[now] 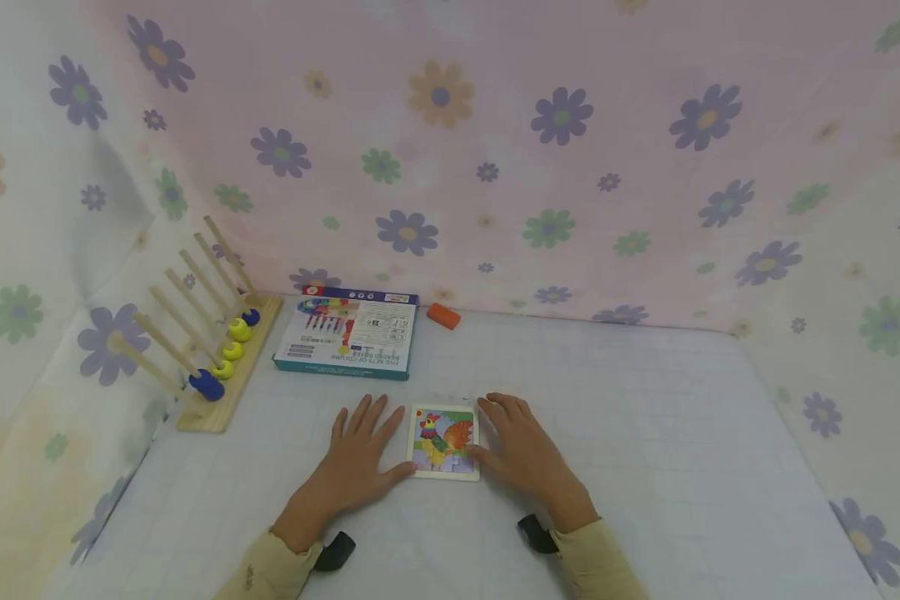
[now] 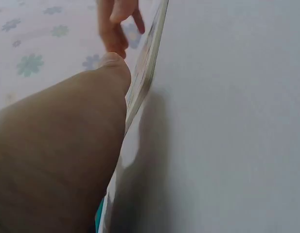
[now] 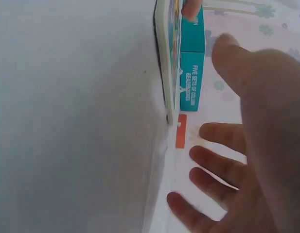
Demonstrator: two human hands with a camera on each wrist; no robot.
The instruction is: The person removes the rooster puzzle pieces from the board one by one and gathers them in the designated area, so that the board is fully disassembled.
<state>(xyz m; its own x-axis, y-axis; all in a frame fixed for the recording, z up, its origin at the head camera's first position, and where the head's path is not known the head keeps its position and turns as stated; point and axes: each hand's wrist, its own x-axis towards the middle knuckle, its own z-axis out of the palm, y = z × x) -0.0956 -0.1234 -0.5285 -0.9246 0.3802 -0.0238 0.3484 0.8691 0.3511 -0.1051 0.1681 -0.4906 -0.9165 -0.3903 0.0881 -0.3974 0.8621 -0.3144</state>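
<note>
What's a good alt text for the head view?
A person's left hand and right hand lie either side of a small framed rooster picture on a white surface. Beyond it are a flat box and an orange block; to the left stands a wooden peg rack with blue and yellow beads.

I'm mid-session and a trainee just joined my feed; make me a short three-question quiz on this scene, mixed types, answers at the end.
1. Short answer: which two colours are the beads on the wooden rack?

2. True or false: the orange block lies on top of the printed box.

3. Multiple choice: in the head view, what lies between the left hand and the right hand?
A) the wooden rack
B) the printed box
C) the rooster picture

Key:
1. Blue and yellow.
2. False; in the head view, the orange block lies to the right of the printed box.
3. C.
</note>
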